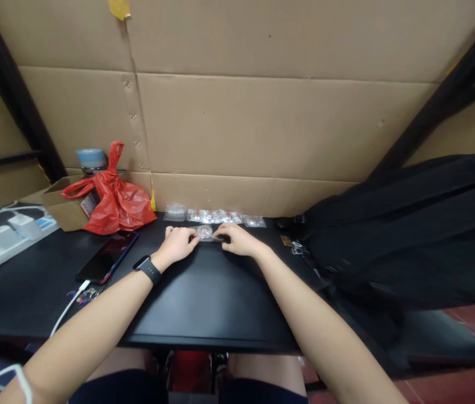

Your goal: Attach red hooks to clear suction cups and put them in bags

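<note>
A small clear plastic packet [205, 232] with a round, shiny item inside is between my two hands, on or just above the black tabletop. My left hand [178, 244], with a dark watch on its wrist, has its fingers closed at the packet's left edge. At the right edge, my right hand [238, 240] pinches it with thumb and fingers. Behind them, along the cardboard wall, lies a row of similar clear packets [224, 216], some showing red marks. A stack of clear plastic [176, 212] sits at the row's left end. The fingertips are partly hidden.
To the left are a red plastic bag [115, 199], a cardboard box [63, 205], a phone [108, 258], a white cable [65, 310] and a power strip [8, 247]. Black fabric [410, 235] hangs on the right, near some keys [298, 248]. The cardboard wall [254, 129] closes the back.
</note>
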`<move>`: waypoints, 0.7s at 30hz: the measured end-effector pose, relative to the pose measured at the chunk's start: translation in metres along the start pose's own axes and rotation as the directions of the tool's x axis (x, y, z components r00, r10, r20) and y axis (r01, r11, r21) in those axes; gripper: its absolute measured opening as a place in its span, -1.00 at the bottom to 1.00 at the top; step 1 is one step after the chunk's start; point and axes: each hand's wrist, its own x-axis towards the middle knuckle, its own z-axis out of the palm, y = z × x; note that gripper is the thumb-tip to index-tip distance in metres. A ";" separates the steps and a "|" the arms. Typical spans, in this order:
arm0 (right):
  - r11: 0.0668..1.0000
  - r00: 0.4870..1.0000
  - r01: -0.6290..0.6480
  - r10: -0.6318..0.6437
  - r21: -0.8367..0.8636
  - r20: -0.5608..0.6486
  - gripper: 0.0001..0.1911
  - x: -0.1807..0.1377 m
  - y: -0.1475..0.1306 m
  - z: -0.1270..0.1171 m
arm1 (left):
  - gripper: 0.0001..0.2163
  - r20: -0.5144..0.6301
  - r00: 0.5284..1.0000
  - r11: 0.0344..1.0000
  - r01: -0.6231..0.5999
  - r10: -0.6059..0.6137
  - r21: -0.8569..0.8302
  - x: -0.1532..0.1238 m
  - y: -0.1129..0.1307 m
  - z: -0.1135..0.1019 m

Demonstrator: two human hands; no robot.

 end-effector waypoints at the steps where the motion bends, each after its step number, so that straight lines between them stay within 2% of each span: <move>1: 1.000 1.000 -0.011 0.011 -0.004 -0.010 -0.72 0.001 0.000 0.001 | -0.75 -0.014 1.000 1.000 0.016 -0.016 -0.014 0.000 0.000 -0.001; 4: 0.998 0.996 -0.066 0.066 0.001 -0.059 -0.91 0.004 0.000 0.004 | -0.85 -0.040 0.995 0.994 0.088 -0.091 -0.070 -0.001 0.002 -0.003; 7: 0.990 0.987 -0.138 0.139 0.011 -0.076 -0.80 0.008 -0.006 0.010 | -0.75 -0.059 0.985 0.985 0.157 -0.161 -0.076 -0.003 0.005 -0.005; 10: 0.969 0.967 -0.246 0.242 -0.040 -0.073 -0.75 0.010 -0.017 0.017 | -0.66 -0.092 0.986 0.990 0.142 -0.141 0.001 -0.005 0.009 -0.006; 13: 0.942 0.946 -0.313 0.298 -0.123 -0.126 -0.83 0.011 -0.027 0.020 | -0.73 -0.103 0.991 0.986 0.096 -0.082 0.135 -0.007 0.009 -0.005; 15: 0.952 0.955 -0.266 0.238 -0.154 -0.175 -0.88 0.011 -0.030 0.021 | -0.78 -0.106 0.992 0.975 0.085 -0.064 0.206 -0.007 0.007 -0.003; 16: 0.963 0.966 -0.213 0.182 -0.162 -0.185 -0.83 0.011 -0.031 0.021 | -0.77 -0.109 0.992 0.970 0.082 -0.058 0.227 -0.008 0.006 -0.002; 19: 0.984 0.990 -0.055 0.033 -0.171 -0.134 -0.66 0.011 -0.032 0.021 | -0.72 -0.090 0.995 0.972 0.062 -0.042 0.228 -0.007 0.001 0.000; 21: 0.986 0.996 -0.042 0.027 -0.160 -0.090 -0.62 0.010 -0.032 0.023 | -0.68 -0.040 0.999 0.982 0.027 -0.019 0.189 -0.006 -0.002 -0.001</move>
